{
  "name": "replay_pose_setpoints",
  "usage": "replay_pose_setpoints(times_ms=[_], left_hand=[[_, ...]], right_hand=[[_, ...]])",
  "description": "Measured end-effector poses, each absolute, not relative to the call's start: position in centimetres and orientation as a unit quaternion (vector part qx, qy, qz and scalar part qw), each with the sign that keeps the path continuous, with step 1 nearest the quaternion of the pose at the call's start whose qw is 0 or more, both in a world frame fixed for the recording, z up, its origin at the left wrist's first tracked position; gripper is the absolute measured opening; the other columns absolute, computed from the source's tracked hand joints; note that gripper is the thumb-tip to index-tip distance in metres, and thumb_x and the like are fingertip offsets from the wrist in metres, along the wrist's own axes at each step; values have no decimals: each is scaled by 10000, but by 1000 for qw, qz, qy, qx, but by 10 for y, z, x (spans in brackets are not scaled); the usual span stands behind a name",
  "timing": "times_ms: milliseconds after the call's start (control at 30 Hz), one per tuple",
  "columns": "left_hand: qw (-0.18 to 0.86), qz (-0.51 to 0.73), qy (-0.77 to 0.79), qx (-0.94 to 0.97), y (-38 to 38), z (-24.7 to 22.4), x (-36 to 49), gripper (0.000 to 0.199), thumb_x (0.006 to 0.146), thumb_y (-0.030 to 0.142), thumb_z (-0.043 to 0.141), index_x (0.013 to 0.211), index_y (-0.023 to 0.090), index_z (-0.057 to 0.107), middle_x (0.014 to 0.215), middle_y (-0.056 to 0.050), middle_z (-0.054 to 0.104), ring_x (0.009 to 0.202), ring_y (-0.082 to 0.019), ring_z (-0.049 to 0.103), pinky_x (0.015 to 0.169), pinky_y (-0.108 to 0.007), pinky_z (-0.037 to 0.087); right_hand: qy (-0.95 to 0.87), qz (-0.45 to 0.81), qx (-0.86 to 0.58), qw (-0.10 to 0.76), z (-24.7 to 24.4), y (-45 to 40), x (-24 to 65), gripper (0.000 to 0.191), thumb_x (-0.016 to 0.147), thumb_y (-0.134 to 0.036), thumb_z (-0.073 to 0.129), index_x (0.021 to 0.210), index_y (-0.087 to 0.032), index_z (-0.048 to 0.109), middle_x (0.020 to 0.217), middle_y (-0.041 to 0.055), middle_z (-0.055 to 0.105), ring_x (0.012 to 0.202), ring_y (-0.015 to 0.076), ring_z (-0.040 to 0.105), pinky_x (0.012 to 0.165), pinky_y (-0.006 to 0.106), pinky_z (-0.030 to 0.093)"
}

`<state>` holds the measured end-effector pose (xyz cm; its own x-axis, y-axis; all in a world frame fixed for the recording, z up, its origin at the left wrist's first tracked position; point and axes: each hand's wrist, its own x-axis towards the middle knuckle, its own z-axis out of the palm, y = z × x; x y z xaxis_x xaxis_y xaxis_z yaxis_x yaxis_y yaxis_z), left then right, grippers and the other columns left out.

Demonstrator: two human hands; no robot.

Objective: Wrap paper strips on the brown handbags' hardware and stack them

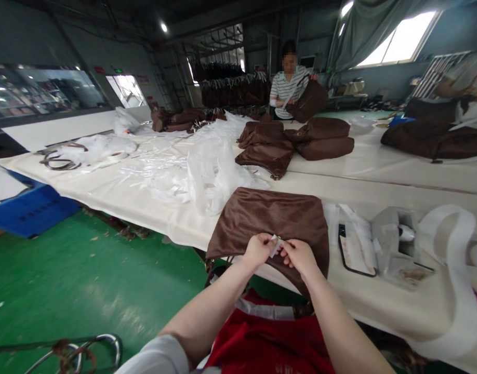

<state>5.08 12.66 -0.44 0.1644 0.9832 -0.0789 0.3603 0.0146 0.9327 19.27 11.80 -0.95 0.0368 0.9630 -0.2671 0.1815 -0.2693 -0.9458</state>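
Note:
A brown leather bag (277, 210) lies flat at the table's near edge, its lower part hanging over toward me. Over its middle, my left hand (259, 249) pinches a small white slip (275, 246) between thumb and fingers. Close on the right, my right hand (299, 255) has its fingertips pressed together at the slip's other side, beside a small gold-coloured metal piece. What exactly the right fingertips grip is hidden. A strap with metal fittings hangs at the bag's left corner.
Crumpled clear plastic (207, 174) covers the table left of the bag. Several stuffed brown bags (322, 148) lie beyond. On the right are a phone (357, 252), a clear plastic box (396, 239) and a white tape strip (452, 244). A co-worker (287, 83) holds a brown bag across the table.

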Motion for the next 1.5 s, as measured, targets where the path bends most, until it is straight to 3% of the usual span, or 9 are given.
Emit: replay_pose_setpoints(times_ms=[167, 267, 400, 633, 767, 933, 1067, 1233, 1500], left_hand=[[385, 350, 558, 646, 122, 6, 48, 226, 846, 247, 502, 747, 172, 691, 708, -30, 693, 667, -153, 628, 652, -250, 477], [325, 357, 569, 666, 119, 10, 47, 212, 821, 193, 512, 724, 193, 700, 761, -43, 683, 778, -176, 617, 770, -280, 463], [253, 333, 570, 707, 117, 9, 45, 198, 798, 177, 529, 805, 206, 724, 810, -53, 676, 805, -183, 609, 777, -283, 463], [326, 320, 572, 682, 125, 6, 45, 274, 851, 223, 487, 849, 156, 753, 761, -47, 712, 699, -158, 619, 712, -253, 475], [359, 308, 573, 669, 127, 7, 44, 315, 872, 218, 450, 917, 133, 751, 721, -24, 715, 602, -122, 605, 584, -199, 461], [338, 297, 577, 681, 124, 17, 41, 262, 848, 203, 498, 863, 169, 758, 718, -16, 710, 668, -140, 620, 643, -210, 471], [184, 266, 596, 735, 115, 19, 46, 239, 867, 199, 497, 846, 177, 734, 825, -62, 683, 785, -184, 611, 745, -280, 479], [-96, 143, 515, 839, 103, 6, 54, 300, 869, 99, 463, 1120, 74, 624, 923, -114, 630, 860, -226, 587, 701, -327, 519], [-169, 77, 455, 871, 96, -4, 65, 356, 865, 86, 461, 1192, -13, 563, 1083, -216, 597, 893, -239, 596, 675, -328, 541]], right_hand=[[-422, 528, -594, 436, -8, 121, 180, 184, 722, -328, 610, 664, -154, 620, 549, 2, 603, 368, 79, 480, 302, 169, 298], [-399, 540, -580, 462, -7, 120, 176, 230, 705, -374, 619, 667, -147, 613, 527, -4, 580, 341, 70, 439, 293, 174, 263], [-377, 561, -555, 485, -6, 120, 178, 354, 720, -481, 594, 732, -129, 634, 501, -7, 555, 300, 67, 387, 280, 188, 204], [-374, 569, -536, 499, -7, 115, 187, 453, 667, -563, 637, 828, -140, 658, 538, -24, 551, 353, 76, 434, 310, 189, 246], [-398, 580, -552, 448, -9, 115, 184, 367, 642, -500, 693, 667, -136, 652, 549, 33, 611, 343, 94, 470, 289, 193, 254], [-397, 562, -573, 445, -10, 121, 174, 359, 630, -493, 690, 541, -162, 582, 466, -4, 547, 298, 55, 361, 283, 190, 181], [-381, 553, -581, 459, -11, 123, 170, 316, 623, -471, 669, 589, -166, 594, 489, -10, 550, 315, 54, 350, 299, 199, 173], [-370, 554, -581, 468, -11, 123, 168, 282, 611, -442, 641, 576, -171, 572, 449, -19, 510, 323, 61, 343, 312, 206, 186], [-404, 559, -556, 464, -13, 119, 178, 273, 682, -427, 584, 554, -191, 534, 365, -51, 406, 312, 80, 332, 322, 219, 213]])
